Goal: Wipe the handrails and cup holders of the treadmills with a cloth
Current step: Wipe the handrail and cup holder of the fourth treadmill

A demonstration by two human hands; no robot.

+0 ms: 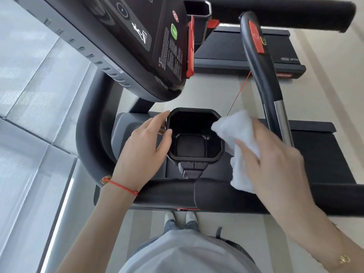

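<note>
A black octagonal cup holder (194, 115) sits in the middle of the view, its inside bare. My left hand (143, 148) holds its left rim, thumb curled over the edge. My right hand (275, 160) grips a folded white cloth (236, 129) against the holder's right rim. A thick black padded handrail (216, 194) runs across just below the holder. A second black handrail (262, 79) with a red pad and a chrome section rises at the upper right.
The treadmill console (149, 46) hangs over the upper left. A thin red safety cord (239, 93) runs from the upper handrail down toward the cloth. Another cup holder (197, 8) and a neighbouring treadmill deck (236, 48) lie beyond. A glass wall (29, 115) is at the left.
</note>
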